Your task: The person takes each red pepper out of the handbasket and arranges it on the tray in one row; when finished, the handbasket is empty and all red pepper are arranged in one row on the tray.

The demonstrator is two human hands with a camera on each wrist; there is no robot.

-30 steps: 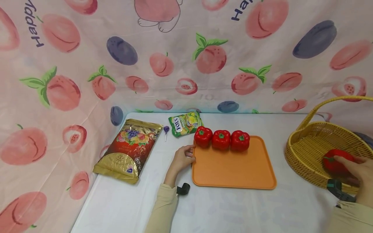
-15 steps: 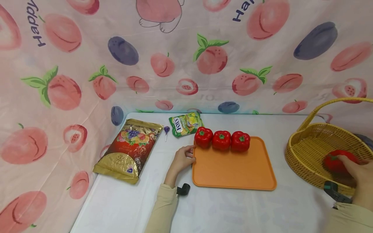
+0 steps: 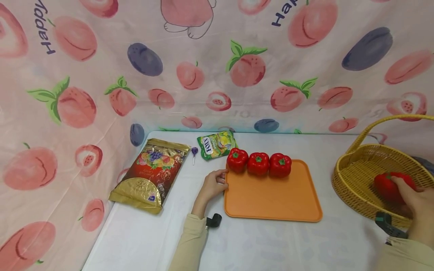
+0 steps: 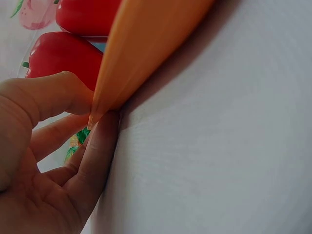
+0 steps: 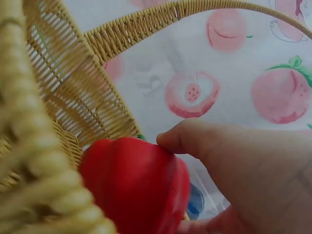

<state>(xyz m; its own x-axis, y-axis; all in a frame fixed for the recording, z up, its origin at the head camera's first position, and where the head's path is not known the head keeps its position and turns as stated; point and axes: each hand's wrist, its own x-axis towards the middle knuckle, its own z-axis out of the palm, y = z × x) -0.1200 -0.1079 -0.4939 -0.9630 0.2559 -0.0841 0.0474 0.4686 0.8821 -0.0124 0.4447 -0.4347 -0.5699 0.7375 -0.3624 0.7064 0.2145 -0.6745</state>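
Note:
Three red bell peppers (image 3: 259, 164) stand in a row along the back of an orange tray (image 3: 271, 199). My left hand (image 3: 213, 184) pinches the tray's left rim; in the left wrist view the thumb lies on the upper side of the rim (image 4: 105, 92) and a finger (image 4: 100, 146) beneath it. At the right, my right hand (image 3: 415, 199) grips another red bell pepper (image 3: 390, 187) inside a yellow wicker basket (image 3: 349, 188). The right wrist view shows my thumb (image 5: 180, 139) on top of this pepper (image 5: 131, 185), beside the basket wall.
A gold and red candy bag (image 3: 149, 175) lies left on the white table (image 3: 271, 244). Between it and the tray are a purple lollipop (image 3: 194, 151) and a green FOX'S candy packet (image 3: 217, 145). The basket's handle (image 3: 366, 131) arches up. A fruit-print cloth (image 3: 210, 75) hangs behind.
My right hand has shifted slightly left, and the pepper in it has turned so its green stem no longer shows in the head view. The left hand stays at the tray.

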